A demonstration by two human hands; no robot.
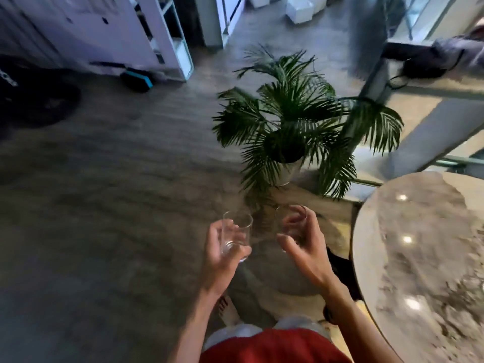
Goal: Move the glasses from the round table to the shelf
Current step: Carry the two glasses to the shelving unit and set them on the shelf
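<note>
My left hand (221,254) is shut on a clear, upright drinking glass (237,230), held over the floor in front of me. My right hand (305,243) grips a second clear glass (289,214), mostly hidden behind its fingers. Both glasses look empty. The round marble table (419,258) stands to my right, and its visible top carries only light reflections. A white shelf unit (167,35) stands far off at the upper left. The picture is blurred by motion.
A potted palm (290,121) in a white pot stands on the floor straight ahead. A black and blue object (137,79) lies by the shelf's foot. Dark shapes sit at the far left. A glass railing runs along the right.
</note>
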